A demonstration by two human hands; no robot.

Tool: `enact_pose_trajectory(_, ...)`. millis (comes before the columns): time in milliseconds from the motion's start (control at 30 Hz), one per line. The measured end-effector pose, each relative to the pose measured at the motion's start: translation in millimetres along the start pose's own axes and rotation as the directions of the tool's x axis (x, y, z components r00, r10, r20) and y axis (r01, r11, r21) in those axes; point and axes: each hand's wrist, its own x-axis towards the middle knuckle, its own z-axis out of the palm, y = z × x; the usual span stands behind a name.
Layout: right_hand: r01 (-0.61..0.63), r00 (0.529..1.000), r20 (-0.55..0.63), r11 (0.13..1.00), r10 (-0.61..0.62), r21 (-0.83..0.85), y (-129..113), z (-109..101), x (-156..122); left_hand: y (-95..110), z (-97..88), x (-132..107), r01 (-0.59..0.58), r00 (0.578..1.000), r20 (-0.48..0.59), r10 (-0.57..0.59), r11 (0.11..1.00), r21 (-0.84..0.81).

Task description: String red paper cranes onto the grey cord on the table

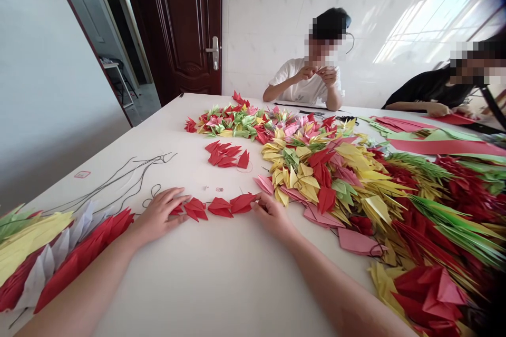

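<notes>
A row of red folded-paper pieces (220, 207) lies on the white table between my hands. At its left end my left hand (161, 217) rests with fingers stretched apart, partly covering the leftmost red piece. My right hand (272, 217) has thumb and forefinger pinched at the tip of the rightmost red piece (242, 202). Just beyond the row is a small pile of red folded pieces (224, 155). Black cords (128, 174) trail over the table past my left hand.
Stacks of folded paper (85, 255) in red, white and yellow lie at left. A large colourful paper heap (316, 168) spreads along the right. Across the table one person (304, 81) handles something small; another person (430, 89) sits at far right by red and green sheets (443, 145).
</notes>
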Motion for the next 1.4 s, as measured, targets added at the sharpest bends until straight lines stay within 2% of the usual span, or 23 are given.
enact_pose_trajectory(167, 0.003, 0.999, 0.04, 0.999, -0.002, -0.036, -3.3, -0.6, -2.3, 0.0, 0.2, -0.1, -0.002, 1.0, 0.006, 0.002, 1.0, -0.003)
enact_pose_trajectory(667, -0.001, 0.998, 0.065, 0.995, 0.008, -0.102, -8.1, -2.6, -2.0, -4.1, 3.5, -0.4, -0.016, 1.0, -0.009, 0.016, 1.0, 0.012)
enact_pose_trajectory(967, 0.001, 0.998, 0.069, 0.995, 0.006, -0.102, -8.9, -3.5, -3.2, -2.4, 1.3, -0.7, 0.026, 0.998, 0.052, -0.025, 1.0, 0.0)
enact_pose_trajectory(1400, 0.024, 0.999, 0.034, 0.99, -0.02, -0.135, -6.6, -2.7, -1.5, -3.8, 3.3, -0.9, 0.01, 0.999, 0.041, -0.01, 1.0, -0.003)
